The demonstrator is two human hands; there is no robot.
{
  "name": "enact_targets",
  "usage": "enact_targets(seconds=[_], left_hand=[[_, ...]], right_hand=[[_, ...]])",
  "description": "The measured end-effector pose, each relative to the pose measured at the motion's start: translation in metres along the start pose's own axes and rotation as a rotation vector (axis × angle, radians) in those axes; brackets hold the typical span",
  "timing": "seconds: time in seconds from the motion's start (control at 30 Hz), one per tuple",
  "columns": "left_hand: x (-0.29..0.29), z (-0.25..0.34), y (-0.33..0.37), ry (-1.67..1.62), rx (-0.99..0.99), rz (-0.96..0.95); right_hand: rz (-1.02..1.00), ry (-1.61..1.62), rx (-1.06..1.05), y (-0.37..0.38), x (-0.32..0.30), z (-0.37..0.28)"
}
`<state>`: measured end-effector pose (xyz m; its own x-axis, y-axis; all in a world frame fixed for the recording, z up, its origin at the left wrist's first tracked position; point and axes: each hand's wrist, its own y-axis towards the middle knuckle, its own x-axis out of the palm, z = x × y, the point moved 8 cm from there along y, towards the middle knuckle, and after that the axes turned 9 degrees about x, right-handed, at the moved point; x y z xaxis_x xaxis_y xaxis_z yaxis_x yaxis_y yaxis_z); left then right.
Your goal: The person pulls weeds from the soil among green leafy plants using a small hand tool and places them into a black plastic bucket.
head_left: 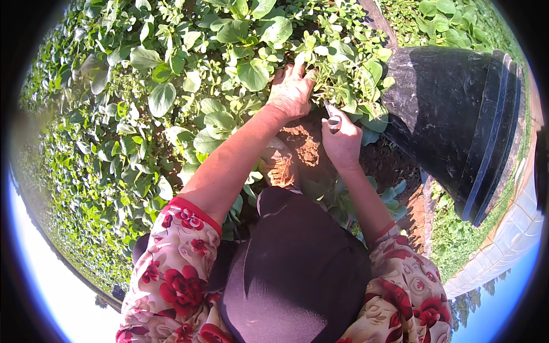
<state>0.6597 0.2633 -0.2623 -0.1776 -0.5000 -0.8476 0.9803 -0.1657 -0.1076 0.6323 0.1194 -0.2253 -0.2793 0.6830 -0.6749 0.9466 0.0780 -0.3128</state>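
My left hand (290, 94) reaches into the low greenery with its back upward. Its fingers curl down into a clump of small-leaved green plants (330, 77), and leaves hide their tips. Close by on the right, my right hand (343, 140) is closed round a small hand tool (334, 122) with a rounded handle end. A narrow greyish blade seems to point from it toward the clump, mostly hidden by leaves. Below both hands lies a patch of bare brown soil (306, 146). A soil-smeared foot or shoe (278, 163) shows beside it.
A large black plastic bucket (452, 114) lies tipped on its side at the right. Broad-leaved green plants (162, 99) cover the ground to the left and ahead. A pale greenhouse-like structure (509, 231) stands at the far right. My dark-clothed knee (297, 263) fills the lower middle.
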Motion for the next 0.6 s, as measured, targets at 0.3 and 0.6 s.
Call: enact_targets(seconds=[0.3, 0.6], left_hand=[[-0.005, 0.025, -0.023, 0.0, 0.268, 0.102], [-0.01, -0.05, -0.049, -0.235, -0.327, -0.005]], right_hand=[[-0.115, 0.238, 0.318, -0.034, -0.044, 0.023], [-0.102, 0.11, -0.023, -0.023, -0.002, 0.012]])
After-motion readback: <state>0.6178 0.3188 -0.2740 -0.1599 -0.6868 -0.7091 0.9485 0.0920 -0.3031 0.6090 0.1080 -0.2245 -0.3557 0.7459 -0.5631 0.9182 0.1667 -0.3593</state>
